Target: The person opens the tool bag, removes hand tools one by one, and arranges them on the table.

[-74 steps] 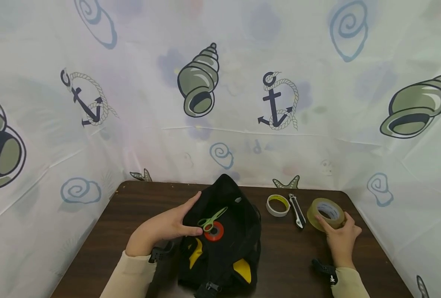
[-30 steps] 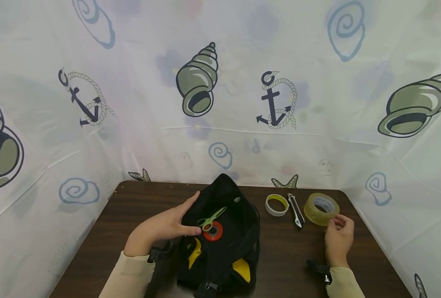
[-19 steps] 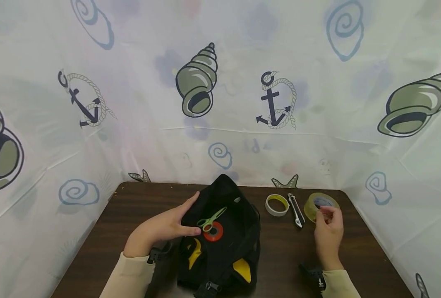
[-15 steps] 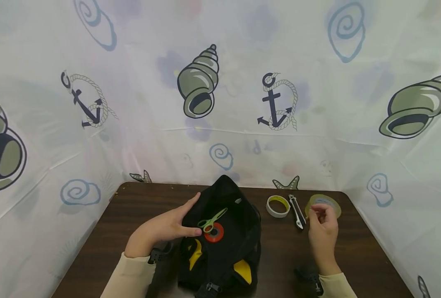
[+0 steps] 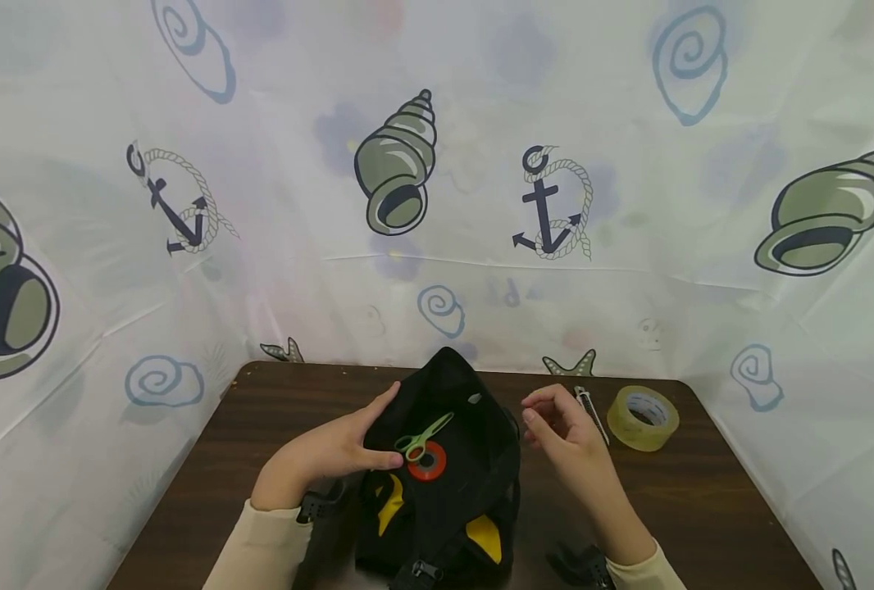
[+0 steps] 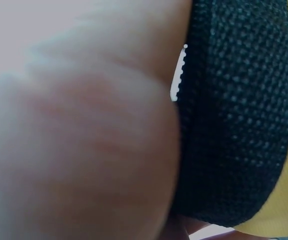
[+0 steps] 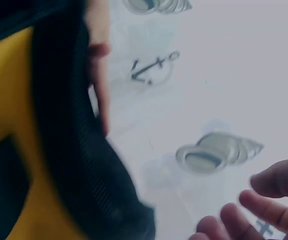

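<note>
My left hand (image 5: pixel 326 451) grips the left rim of a black bag (image 5: pixel 474 459) with yellow patches, thumb in front. Green-handled scissors (image 5: pixel 422 438) lie over a red tape roll (image 5: pixel 431 471) within the dark mouth of the bag. My right hand (image 5: pixel 573 442) is just right of the bag with nothing in its loosely bent fingers. It covers the spot of the white tape roll, hidden now. Behind it the box cutter (image 5: pixel 592 416) is partly covered. In the right wrist view, relaxed fingertips (image 7: pixel 233 220) show apart from the bag.
A roll of clear packing tape (image 5: pixel 644 418) stands at the back right of the dark wooden table (image 5: pixel 703 508). A white curtain (image 5: pixel 289 205) printed with shells and anchors hangs behind and at both sides. Buckled black straps (image 5: pixel 422 569) lie at the bag's front.
My right hand has let go of the clear packing tape and moved left, over the white tape roll. The packing tape stays at the back right. My left hand keeps its hold.
</note>
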Available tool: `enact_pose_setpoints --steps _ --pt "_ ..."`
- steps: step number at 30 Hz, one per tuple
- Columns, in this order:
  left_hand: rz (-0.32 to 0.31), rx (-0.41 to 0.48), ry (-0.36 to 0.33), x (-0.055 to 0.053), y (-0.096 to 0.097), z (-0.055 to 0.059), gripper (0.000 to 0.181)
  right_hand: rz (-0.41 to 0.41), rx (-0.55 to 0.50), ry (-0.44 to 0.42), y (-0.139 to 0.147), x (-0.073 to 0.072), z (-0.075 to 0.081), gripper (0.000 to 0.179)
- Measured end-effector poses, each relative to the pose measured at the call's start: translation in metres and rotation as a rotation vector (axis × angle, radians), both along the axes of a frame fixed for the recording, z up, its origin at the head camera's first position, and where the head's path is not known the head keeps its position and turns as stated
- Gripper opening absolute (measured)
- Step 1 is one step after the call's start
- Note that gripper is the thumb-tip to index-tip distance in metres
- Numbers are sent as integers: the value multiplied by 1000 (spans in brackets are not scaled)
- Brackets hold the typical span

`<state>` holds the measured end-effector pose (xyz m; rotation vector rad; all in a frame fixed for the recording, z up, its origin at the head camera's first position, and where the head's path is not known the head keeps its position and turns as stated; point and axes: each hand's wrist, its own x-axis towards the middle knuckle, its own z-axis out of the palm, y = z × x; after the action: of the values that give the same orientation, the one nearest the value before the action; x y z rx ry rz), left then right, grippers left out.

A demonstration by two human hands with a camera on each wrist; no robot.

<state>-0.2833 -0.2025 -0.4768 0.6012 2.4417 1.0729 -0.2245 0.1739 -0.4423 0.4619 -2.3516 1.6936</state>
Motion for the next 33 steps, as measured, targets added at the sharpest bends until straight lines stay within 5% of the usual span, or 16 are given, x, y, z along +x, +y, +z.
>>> enact_pose_setpoints --steps 4,9,14,20,26,33 --pt "0 -4 0 0 1 1 113 60 50 -50 -18 -7 17 18" --pt "-4 -12 -3 0 2 1 112 130 123 -221 -41 -20 32 20" --pt "-16 -5 2 -2 1 0 113 229 236 -344 -65 -39 35 23" --pt "-28 3 6 -2 0 -2 113 229 328 -408 -90 -61 36 23" --pt "-21 -7 19 -1 2 -1 113 241 288 -482 -109 -80 22 25" --pt "-16 5 0 1 2 1 115 268 244 -559 -120 -90 -15 32"
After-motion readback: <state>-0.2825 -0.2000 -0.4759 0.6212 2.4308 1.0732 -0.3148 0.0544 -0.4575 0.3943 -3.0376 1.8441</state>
